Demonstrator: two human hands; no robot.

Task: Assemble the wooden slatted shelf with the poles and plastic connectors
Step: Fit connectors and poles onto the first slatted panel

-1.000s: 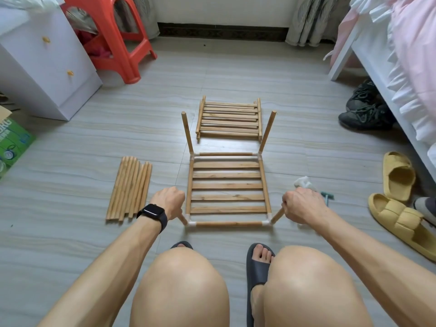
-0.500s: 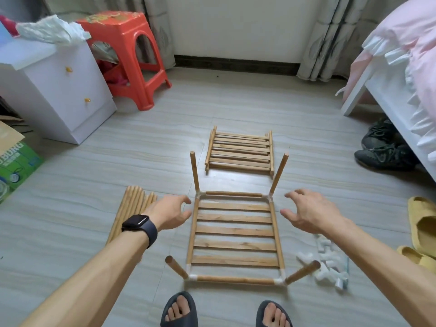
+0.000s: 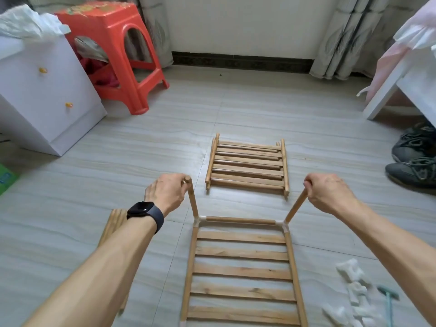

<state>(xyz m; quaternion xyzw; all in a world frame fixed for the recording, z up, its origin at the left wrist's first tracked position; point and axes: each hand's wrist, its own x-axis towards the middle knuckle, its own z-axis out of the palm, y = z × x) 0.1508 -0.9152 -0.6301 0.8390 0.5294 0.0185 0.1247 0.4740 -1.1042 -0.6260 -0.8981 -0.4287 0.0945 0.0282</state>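
A wooden slatted shelf panel (image 3: 241, 270) lies flat on the floor in front of me, framed by poles joined with white plastic connectors (image 3: 285, 224). Two poles stand up from its far corners. My left hand (image 3: 166, 193) grips the top of the far left pole (image 3: 192, 200). My right hand (image 3: 330, 192) grips the top of the far right pole (image 3: 296, 206). A stack of spare slatted panels (image 3: 247, 165) lies just beyond. Loose poles (image 3: 113, 224) lie to the left, partly hidden under my left arm. Loose white connectors (image 3: 354, 286) lie at the lower right.
A white drawer cabinet (image 3: 44, 95) and a red plastic stool (image 3: 113, 50) stand at the back left. A white bed frame (image 3: 401, 86) and dark sneakers (image 3: 415, 159) are on the right. A teal tool (image 3: 389, 300) lies by the connectors.
My hands left the two near poles, reached forward open, and now grip the tops of the two far poles. The camera view has moved forward and up.
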